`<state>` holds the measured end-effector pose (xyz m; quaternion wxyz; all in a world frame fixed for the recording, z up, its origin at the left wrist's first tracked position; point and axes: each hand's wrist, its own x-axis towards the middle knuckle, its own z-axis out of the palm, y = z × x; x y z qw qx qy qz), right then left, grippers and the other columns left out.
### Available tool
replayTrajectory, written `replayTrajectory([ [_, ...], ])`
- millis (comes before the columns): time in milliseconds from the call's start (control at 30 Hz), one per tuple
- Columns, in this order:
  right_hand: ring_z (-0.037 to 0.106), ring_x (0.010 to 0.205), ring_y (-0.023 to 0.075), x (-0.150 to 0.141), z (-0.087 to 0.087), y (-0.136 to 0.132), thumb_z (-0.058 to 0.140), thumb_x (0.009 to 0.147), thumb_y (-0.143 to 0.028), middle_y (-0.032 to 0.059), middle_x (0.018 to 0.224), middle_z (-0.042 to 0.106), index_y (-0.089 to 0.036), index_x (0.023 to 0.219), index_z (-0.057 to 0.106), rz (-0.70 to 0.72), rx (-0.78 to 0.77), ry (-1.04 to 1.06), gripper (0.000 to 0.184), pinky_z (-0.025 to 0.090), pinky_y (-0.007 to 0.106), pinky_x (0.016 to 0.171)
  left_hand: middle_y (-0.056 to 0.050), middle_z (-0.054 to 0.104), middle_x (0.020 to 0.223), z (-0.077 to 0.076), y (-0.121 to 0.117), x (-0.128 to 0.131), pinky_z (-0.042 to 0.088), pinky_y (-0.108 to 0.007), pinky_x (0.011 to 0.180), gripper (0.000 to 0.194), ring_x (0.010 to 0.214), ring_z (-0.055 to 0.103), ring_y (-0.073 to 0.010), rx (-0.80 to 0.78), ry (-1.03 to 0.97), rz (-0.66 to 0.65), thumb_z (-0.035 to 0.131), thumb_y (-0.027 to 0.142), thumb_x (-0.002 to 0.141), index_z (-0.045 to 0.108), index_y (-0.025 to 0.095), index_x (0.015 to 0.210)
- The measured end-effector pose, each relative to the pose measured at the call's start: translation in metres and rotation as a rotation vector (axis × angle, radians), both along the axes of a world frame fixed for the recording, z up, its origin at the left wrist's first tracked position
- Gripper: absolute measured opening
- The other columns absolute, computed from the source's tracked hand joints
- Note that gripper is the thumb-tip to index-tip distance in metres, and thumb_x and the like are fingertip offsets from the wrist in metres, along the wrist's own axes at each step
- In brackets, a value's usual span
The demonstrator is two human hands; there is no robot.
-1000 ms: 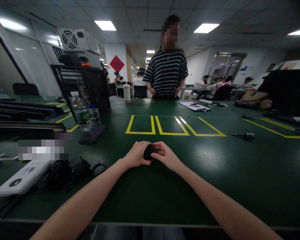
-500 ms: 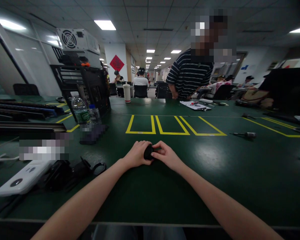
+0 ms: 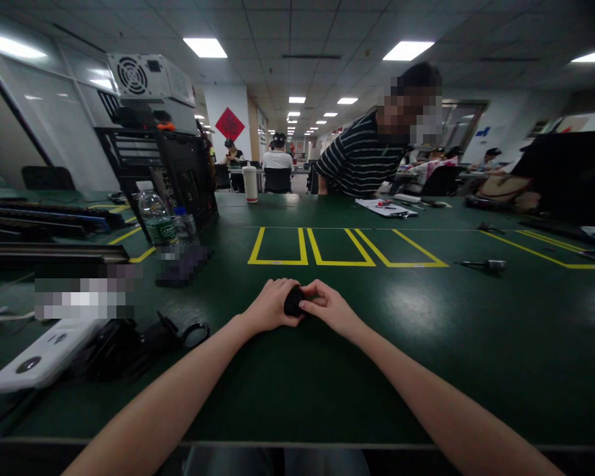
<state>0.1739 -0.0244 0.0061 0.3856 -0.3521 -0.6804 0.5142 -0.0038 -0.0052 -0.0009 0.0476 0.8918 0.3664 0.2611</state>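
My left hand [image 3: 272,304] and my right hand [image 3: 330,306] meet on the green table [image 3: 426,344], both closed around a small black object [image 3: 293,302] held between them. The left fingers curl over its left side. The right thumb and fingertips pinch its right side. Most of the object is hidden by my fingers, so I cannot name it.
Left: a white device [image 3: 39,355], black gear with a ring [image 3: 178,334], water bottles [image 3: 157,221] and a black computer case [image 3: 178,175]. Yellow taped boxes [image 3: 344,248] lie ahead. A screwdriver [image 3: 483,265] lies right. A person in a striped shirt [image 3: 359,162] leans over a clipboard [image 3: 385,209].
My hands have stayed on the black object. The person in the striped shirt has moved right along the far edge and bent down toward the table.
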Motion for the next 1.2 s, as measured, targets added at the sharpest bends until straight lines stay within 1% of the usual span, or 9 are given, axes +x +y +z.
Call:
replayTrajectory([
  [167, 0.058, 0.091, 0.0182, 0.001, 0.002, -0.001, 0.059, 0.074, -0.024, 0.0031, 0.101, 0.055, -0.019, 0.097, 0.049, -0.044, -0.002, -0.077, 0.026, 0.049, 0.037, 0.080, -0.007, 0.054, 0.100, 0.002, -0.001, 0.000, 0.037, -0.036, 0.077, 0.053, 0.091, 0.051, -0.0254, -0.015, 0.009, 0.001, 0.067, 0.034, 0.061, 0.043, 0.018, 0.106],
  [267, 0.059, 0.090, 0.0183, 0.002, 0.003, -0.004, 0.058, 0.075, -0.024, 0.0018, 0.100, 0.056, -0.020, 0.096, 0.049, -0.012, 0.005, -0.095, 0.023, 0.049, 0.037, 0.080, -0.007, 0.054, 0.101, 0.002, 0.000, 0.000, 0.037, -0.036, 0.078, 0.053, 0.092, 0.051, -0.0253, -0.014, 0.002, -0.005, 0.067, 0.033, 0.061, 0.043, 0.018, 0.106],
  [400, 0.060, 0.089, 0.0184, 0.003, 0.004, -0.007, 0.059, 0.074, -0.024, -0.0001, 0.101, 0.056, -0.023, 0.098, 0.048, 0.028, 0.011, -0.085, 0.026, 0.050, 0.036, 0.079, -0.007, 0.054, 0.102, 0.000, 0.000, 0.000, 0.037, -0.036, 0.078, 0.056, 0.093, 0.051, -0.0256, -0.017, 0.003, -0.005, 0.068, 0.033, 0.060, 0.042, 0.018, 0.107],
  [567, 0.061, 0.082, 0.0174, 0.003, 0.004, -0.003, 0.056, 0.076, -0.029, 0.0007, 0.098, 0.055, -0.021, 0.093, 0.049, -0.009, 0.004, -0.081, 0.020, 0.051, 0.036, 0.075, -0.007, 0.054, 0.102, 0.001, -0.001, 0.000, 0.037, -0.036, 0.078, 0.055, 0.093, 0.051, -0.0248, -0.017, 0.000, -0.008, 0.067, 0.036, 0.062, 0.042, 0.018, 0.108],
  [733, 0.060, 0.086, 0.0186, 0.001, -0.001, 0.004, 0.061, 0.072, -0.028, 0.0026, 0.100, 0.055, -0.020, 0.096, 0.048, -0.045, -0.036, -0.071, 0.028, 0.049, 0.038, 0.078, -0.006, 0.054, 0.100, 0.001, -0.001, 0.000, 0.038, -0.035, 0.076, 0.055, 0.091, 0.052, -0.0244, -0.009, 0.003, -0.002, 0.067, 0.034, 0.061, 0.042, 0.018, 0.107],
  [767, 0.059, 0.087, 0.0187, 0.001, -0.001, 0.004, 0.061, 0.072, -0.028, 0.0026, 0.099, 0.055, -0.020, 0.095, 0.049, -0.033, -0.035, -0.063, 0.028, 0.049, 0.038, 0.079, -0.006, 0.054, 0.099, 0.001, 0.000, 0.000, 0.038, -0.035, 0.076, 0.055, 0.090, 0.052, -0.0246, -0.007, 0.005, 0.002, 0.067, 0.034, 0.061, 0.043, 0.018, 0.107],
  [933, 0.057, 0.094, 0.0185, 0.002, -0.002, 0.000, 0.064, 0.069, -0.023, 0.0007, 0.097, 0.056, -0.020, 0.094, 0.049, 0.012, 0.024, -0.020, 0.030, 0.047, 0.037, 0.083, -0.007, 0.054, 0.099, -0.002, 0.003, 0.001, 0.037, -0.036, 0.077, 0.057, 0.090, 0.052, -0.0248, 0.004, -0.006, 0.007, 0.068, 0.032, 0.058, 0.042, 0.017, 0.107],
  [1100, 0.059, 0.089, 0.0177, 0.002, -0.002, 0.002, 0.059, 0.074, -0.025, 0.0008, 0.094, 0.056, -0.019, 0.091, 0.050, 0.001, 0.009, -0.005, 0.020, 0.048, 0.036, 0.080, -0.007, 0.054, 0.101, -0.002, 0.001, 0.000, 0.038, -0.036, 0.078, 0.056, 0.092, 0.052, -0.0253, -0.011, -0.012, 0.000, 0.067, 0.036, 0.061, 0.042, 0.018, 0.108],
  [1200, 0.059, 0.089, 0.0181, 0.001, -0.004, 0.006, 0.061, 0.073, -0.025, 0.0012, 0.095, 0.056, -0.019, 0.091, 0.049, -0.031, -0.013, -0.013, 0.023, 0.049, 0.036, 0.079, -0.007, 0.055, 0.100, -0.001, 0.001, 0.000, 0.037, -0.036, 0.078, 0.056, 0.091, 0.052, -0.0255, -0.015, -0.009, 0.003, 0.067, 0.036, 0.060, 0.043, 0.018, 0.108],
])
